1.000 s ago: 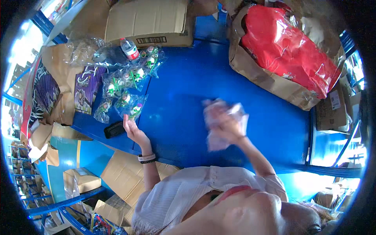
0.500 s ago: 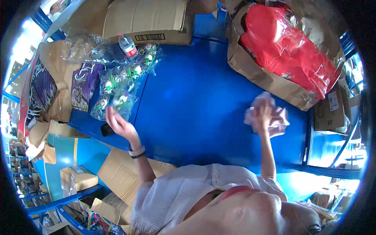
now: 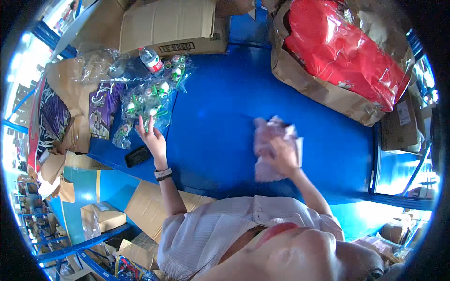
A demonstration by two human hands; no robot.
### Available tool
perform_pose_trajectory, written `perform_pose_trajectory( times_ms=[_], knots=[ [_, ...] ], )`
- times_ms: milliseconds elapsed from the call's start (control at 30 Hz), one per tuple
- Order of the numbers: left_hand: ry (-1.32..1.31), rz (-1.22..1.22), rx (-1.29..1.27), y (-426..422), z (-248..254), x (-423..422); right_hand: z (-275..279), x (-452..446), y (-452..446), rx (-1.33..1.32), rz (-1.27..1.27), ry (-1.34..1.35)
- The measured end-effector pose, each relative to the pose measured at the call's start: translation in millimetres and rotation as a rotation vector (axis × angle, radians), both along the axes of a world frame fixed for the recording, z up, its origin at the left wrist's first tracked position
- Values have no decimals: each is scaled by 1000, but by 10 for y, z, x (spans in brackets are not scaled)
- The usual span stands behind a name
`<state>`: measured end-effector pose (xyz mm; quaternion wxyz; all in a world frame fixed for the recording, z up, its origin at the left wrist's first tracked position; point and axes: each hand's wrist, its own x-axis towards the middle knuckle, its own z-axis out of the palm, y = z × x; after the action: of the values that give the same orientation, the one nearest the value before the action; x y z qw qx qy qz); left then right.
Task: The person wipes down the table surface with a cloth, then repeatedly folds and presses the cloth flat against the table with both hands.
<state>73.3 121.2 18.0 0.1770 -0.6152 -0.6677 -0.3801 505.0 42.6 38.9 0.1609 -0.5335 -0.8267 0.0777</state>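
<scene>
Cloth (image 3: pixel 263 163): looks like soft matt fabric, wrinkled. Surface (image 3: pixel 215 140) under cloth: smooth, glossy, painted look. Left of cloth: packets (image 3: pixel 152 91) in shiny, crinkled clear film; bottle (image 3: pixel 150 60) of clear, smooth plastic. Beyond cloth, to its left: carton (image 3: pixel 166 28), matt cardboard. Beyond cloth, to its right: red wrap (image 3: pixel 342 51), high-gloss creased plastic.
</scene>
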Motion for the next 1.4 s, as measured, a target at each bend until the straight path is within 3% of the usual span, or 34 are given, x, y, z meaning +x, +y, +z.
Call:
perform_pose_trajectory(
  times_ms=[67,167,333,500,667,767,933,1033,1100,1233,1400],
  knots=[
    [-20,34,-15,-69,33,65,171,435,99,-160,-344,83],
    [-67,26,-12,-118,159,225,-394,1209,256,319,-498,-82],
    [-171,-37,18,-296,340,486,-534,1067,446,274,-698,-218],
    [-209,-101,63,-387,366,624,-532,155,598,314,-349,-162],
    [-246,-121,63,-505,342,720,-140,-994,259,88,202,-126],
    [-276,-160,16,-546,319,716,-95,-1193,106,156,360,-14],
    [-326,-174,-61,-577,203,685,-96,-1116,332,49,382,66],
    [-368,-213,-86,-573,153,736,-350,-1104,855,-134,244,-28],
    [-399,-247,-87,-512,146,759,-435,-1088,1301,112,173,-68],
    [-385,-266,-79,-490,71,758,-375,-1164,2170,100,57,-54],
    [-408,-254,-110,-425,38,679,-377,-1395,2354,137,47,-36]
  ],
)
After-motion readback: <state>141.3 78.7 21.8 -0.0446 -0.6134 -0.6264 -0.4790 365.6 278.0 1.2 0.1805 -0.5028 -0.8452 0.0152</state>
